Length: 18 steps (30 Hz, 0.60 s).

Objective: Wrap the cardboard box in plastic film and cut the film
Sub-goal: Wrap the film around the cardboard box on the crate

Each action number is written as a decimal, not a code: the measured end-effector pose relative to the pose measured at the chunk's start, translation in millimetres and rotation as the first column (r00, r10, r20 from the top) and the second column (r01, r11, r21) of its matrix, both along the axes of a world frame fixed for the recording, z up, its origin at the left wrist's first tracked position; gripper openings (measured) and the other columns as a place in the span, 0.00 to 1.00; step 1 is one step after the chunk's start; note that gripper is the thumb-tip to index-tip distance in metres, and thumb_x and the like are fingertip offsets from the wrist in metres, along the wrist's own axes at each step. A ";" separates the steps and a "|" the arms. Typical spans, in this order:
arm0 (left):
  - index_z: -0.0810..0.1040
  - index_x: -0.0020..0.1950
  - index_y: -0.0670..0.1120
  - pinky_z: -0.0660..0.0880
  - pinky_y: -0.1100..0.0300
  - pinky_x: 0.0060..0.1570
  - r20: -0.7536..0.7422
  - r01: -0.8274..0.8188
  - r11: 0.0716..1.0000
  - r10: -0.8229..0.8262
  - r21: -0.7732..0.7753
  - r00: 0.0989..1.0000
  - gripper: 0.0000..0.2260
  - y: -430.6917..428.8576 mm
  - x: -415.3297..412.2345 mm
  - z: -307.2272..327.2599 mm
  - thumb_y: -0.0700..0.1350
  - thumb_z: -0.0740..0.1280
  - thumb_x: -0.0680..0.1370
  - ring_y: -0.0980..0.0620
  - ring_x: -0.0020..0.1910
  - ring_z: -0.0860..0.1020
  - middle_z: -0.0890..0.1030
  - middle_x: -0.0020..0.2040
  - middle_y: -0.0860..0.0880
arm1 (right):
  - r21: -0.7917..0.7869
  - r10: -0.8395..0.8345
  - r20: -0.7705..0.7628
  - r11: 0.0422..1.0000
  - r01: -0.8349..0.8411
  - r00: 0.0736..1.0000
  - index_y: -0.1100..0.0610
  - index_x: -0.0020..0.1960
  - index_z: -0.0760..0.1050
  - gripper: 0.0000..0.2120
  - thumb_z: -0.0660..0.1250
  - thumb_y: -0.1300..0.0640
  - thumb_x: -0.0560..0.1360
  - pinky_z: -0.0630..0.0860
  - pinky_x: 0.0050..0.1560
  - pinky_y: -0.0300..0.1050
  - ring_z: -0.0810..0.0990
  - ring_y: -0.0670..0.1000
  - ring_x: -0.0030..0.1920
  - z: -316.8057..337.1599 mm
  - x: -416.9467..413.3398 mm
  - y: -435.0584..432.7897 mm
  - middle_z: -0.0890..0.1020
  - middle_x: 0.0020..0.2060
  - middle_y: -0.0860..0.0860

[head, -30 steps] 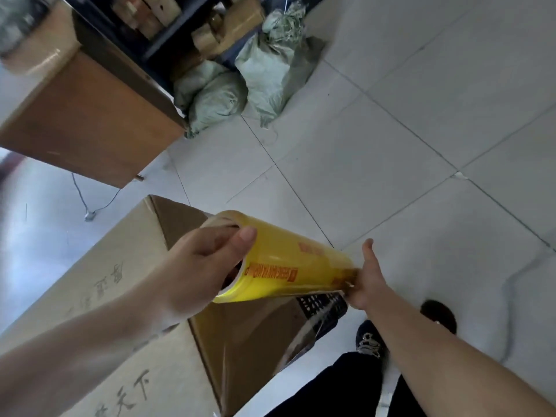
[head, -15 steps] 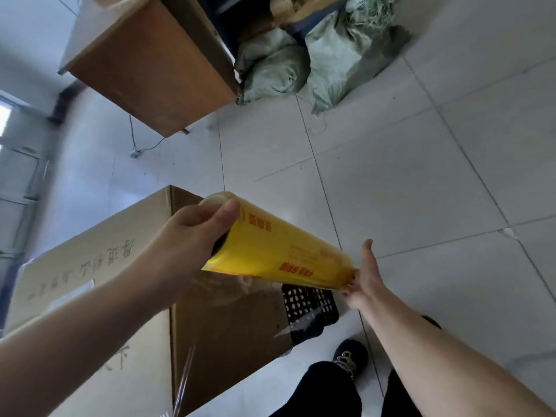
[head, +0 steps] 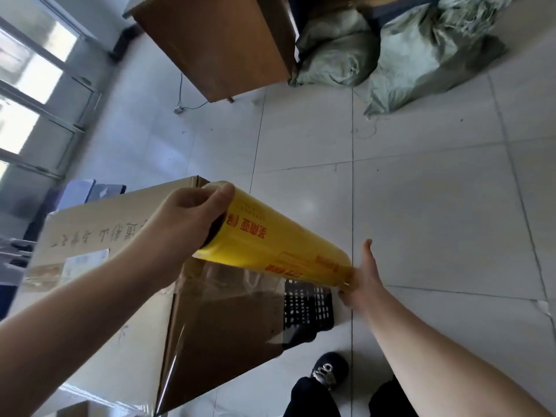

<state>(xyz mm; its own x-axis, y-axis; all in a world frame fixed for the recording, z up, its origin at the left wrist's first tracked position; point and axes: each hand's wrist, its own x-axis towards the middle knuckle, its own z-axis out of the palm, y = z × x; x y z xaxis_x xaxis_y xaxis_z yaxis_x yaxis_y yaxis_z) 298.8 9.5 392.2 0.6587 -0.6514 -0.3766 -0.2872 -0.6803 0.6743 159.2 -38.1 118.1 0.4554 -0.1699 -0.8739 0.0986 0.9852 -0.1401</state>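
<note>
While both hands [head: 186,227] [head: 365,275] hold its ends, the roll [head: 285,248] seemingly overhangs the box [head: 90,236].

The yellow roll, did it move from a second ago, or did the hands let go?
The yellow roll has turned between the hands: bigger red print now faces up, and more film hangs over the box's brown side. The view swung left, showing windows. The left hand and right hand still hold the roll's ends.

Matt cardboard box [head: 99,236], glossy plastic film roll [head: 285,245] (yellow, smooth), shiny tiled floor [head: 436,221]
</note>
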 end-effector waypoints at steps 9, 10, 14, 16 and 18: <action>0.72 0.36 0.36 0.65 0.56 0.40 0.095 0.079 0.997 -0.080 0.014 0.992 0.29 -19.8 5.7 -4.1 0.64 0.68 0.72 0.52 0.33 0.67 0.67 0.32 0.48 | 0.037 0.037 -0.043 0.999 -0.035 0.998 0.58 0.75 0.60 0.49 0.48 0.22 0.69 0.74 0.34 0.46 0.78 0.57 0.48 7.1 19.1 -31.0 0.76 0.63 0.61; 0.68 0.33 0.34 0.62 0.58 0.36 0.139 0.086 0.996 -0.088 0.022 0.986 0.29 -21.9 7.8 -4.7 0.61 0.65 0.74 0.52 0.29 0.64 0.64 0.27 0.52 | 0.031 0.045 -0.053 0.999 -0.044 0.998 0.59 0.75 0.61 0.50 0.49 0.22 0.68 0.75 0.32 0.46 0.79 0.57 0.47 8.4 21.9 -35.2 0.77 0.60 0.60; 0.67 0.33 0.31 0.59 0.55 0.36 0.261 0.100 0.995 -0.094 -0.009 0.961 0.31 -32.8 22.0 -5.4 0.60 0.63 0.75 0.51 0.29 0.62 0.61 0.27 0.49 | 0.027 0.065 -0.055 0.998 -0.063 0.996 0.62 0.72 0.65 0.47 0.49 0.24 0.71 0.70 0.22 0.35 0.74 0.54 0.35 10.3 33.9 -54.4 0.76 0.38 0.56; 0.69 0.38 0.29 0.61 0.53 0.37 0.245 0.078 0.996 -0.066 -0.038 0.967 0.38 -39.5 32.9 -5.0 0.67 0.66 0.70 0.49 0.32 0.64 0.64 0.31 0.46 | 0.031 0.070 -0.053 0.997 -0.068 0.996 0.62 0.71 0.66 0.47 0.50 0.24 0.70 0.70 0.20 0.33 0.73 0.53 0.34 10.3 42.6 -64.0 0.74 0.36 0.56; 0.73 0.43 0.28 0.64 0.54 0.40 0.218 0.066 0.997 -0.057 -0.034 0.974 0.41 -45.9 43.6 -6.3 0.71 0.64 0.65 0.49 0.35 0.68 0.69 0.35 0.45 | 0.040 0.073 -0.064 0.997 -0.071 0.995 0.61 0.68 0.68 0.47 0.51 0.23 0.69 0.70 0.19 0.35 0.72 0.54 0.31 7.3 53.0 -72.7 0.73 0.34 0.55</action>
<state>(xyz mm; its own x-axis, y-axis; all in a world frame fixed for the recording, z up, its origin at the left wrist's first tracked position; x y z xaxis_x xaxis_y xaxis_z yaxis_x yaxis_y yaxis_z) 342.4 -36.4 386.0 0.6800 -0.7048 -0.2022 -0.4696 -0.6304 0.6181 212.2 -110.8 125.3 0.4073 -0.1056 -0.9072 0.0192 0.9941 -0.1071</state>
